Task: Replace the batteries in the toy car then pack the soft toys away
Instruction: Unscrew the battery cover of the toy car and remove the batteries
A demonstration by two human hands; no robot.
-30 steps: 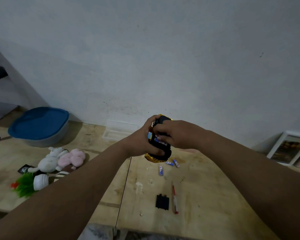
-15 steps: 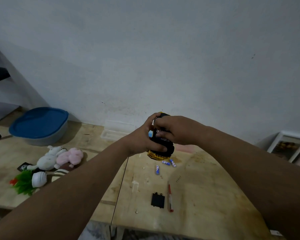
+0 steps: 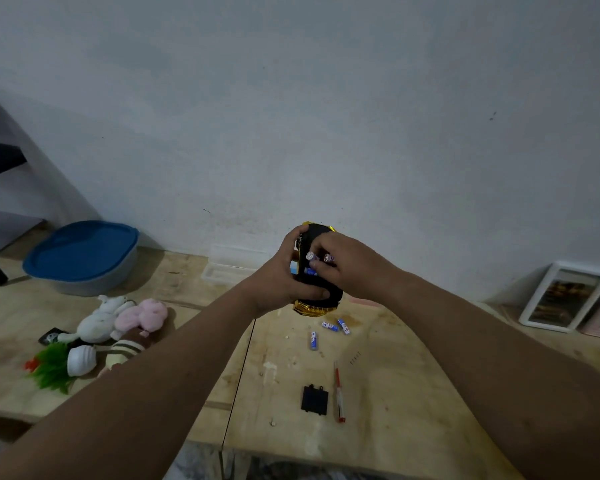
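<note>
While both hands grip it, toy car point(image 3: 317, 292) shows mostly underside.

The toy car point(image 3: 317, 292) looks like plastic: its underside is matt black, and its body shows a shiny, metallic gold finish at the lower edge. The batteries point(image 3: 313, 340) on the table have glossy blue and white wrappers. The table point(image 3: 388, 393) is pale bare wood, matt, stained and scuffed. The black cover point(image 3: 314, 399) lying near looks like matt plastic. On the left, the white soft toy point(image 3: 99, 322) and the pink soft toy point(image 3: 141, 317) are fuzzy plush cloth. The blue lid point(image 3: 82, 249) on the far-left tub looks like smooth plastic. The wall point(image 3: 326, 116) is matt paint.
</note>
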